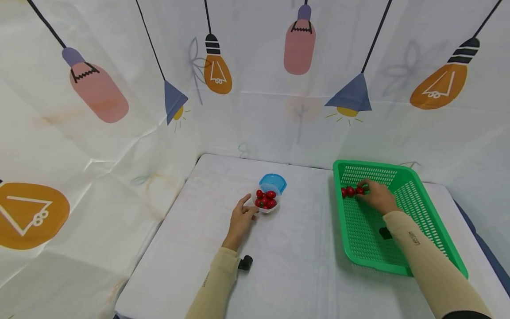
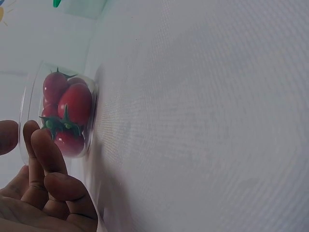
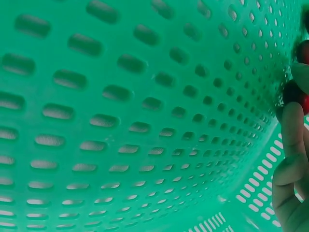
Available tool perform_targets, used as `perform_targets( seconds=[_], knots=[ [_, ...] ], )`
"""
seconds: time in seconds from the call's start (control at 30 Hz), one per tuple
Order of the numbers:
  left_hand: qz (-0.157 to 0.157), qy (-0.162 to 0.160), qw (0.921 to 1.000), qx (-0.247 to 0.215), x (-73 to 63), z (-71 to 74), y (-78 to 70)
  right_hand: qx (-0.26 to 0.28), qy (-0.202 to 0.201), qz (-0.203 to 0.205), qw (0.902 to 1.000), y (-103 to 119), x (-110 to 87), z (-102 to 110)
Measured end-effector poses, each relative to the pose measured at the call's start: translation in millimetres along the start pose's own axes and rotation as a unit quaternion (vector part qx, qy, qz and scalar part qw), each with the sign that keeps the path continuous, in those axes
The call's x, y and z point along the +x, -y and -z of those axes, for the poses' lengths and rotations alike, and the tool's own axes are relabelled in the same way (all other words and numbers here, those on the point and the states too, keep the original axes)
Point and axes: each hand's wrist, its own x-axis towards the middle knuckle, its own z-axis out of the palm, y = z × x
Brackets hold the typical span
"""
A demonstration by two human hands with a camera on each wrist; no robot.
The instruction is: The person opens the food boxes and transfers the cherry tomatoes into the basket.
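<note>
A small clear plastic tub (image 1: 272,210) holds several red cherry tomatoes (image 1: 267,201), some with green stems. Its blue lid (image 1: 273,180) lies folded back on the far side. My left hand (image 1: 240,221) is at the tub's near left side, fingers loosely bent and spread by the rim (image 2: 24,108); whether they touch it is hard to tell. Inside the green basket (image 1: 345,241), my right hand (image 1: 377,196) pinches a cherry tomato (image 1: 360,190) between thumb and fingertips. More cherry tomatoes (image 1: 350,191) sit just left of it, along the basket's left wall.
A white cloth (image 1: 295,266) covers the table. The basket's raised, slotted walls surround my right hand. White sheets printed with lamps (image 1: 255,124) hang behind and to the left of the table. A small black camera (image 1: 245,262) sticks out from my left wrist.
</note>
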Motion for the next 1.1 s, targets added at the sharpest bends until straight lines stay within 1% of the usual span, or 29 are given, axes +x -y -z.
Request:
perform_targets(
  seconds=[0.23,0.47,0.57,0.7,0.87,1.1],
  knots=[
    [-0.001,0.001,1.0000,0.000,-0.3,-0.1,1.6,0.010,-0.001,-0.004,0.9999,-0.7,-2.0,0.2],
    [-0.004,0.003,1.0000,-0.001,-0.8,0.2,2.1,0.026,-0.008,-0.002,0.9996,3.4,-4.8,5.2],
    [-0.004,0.002,1.0000,-0.001,-0.6,0.0,2.1,0.030,-0.022,0.000,0.9993,4.0,-4.5,8.3],
    [-0.005,-0.001,1.0000,0.000,-0.5,-0.5,1.2,0.031,-0.051,0.008,0.9982,7.3,-4.6,13.0],
    [-0.002,-0.001,1.0000,-0.002,-1.1,-0.7,1.6,0.046,-0.079,0.028,0.9954,18.3,-5.3,17.9],
    [0.003,-0.002,0.9999,-0.011,-1.8,-1.7,1.3,0.076,-0.095,0.054,0.9911,43.3,-6.3,22.1]
  ],
)
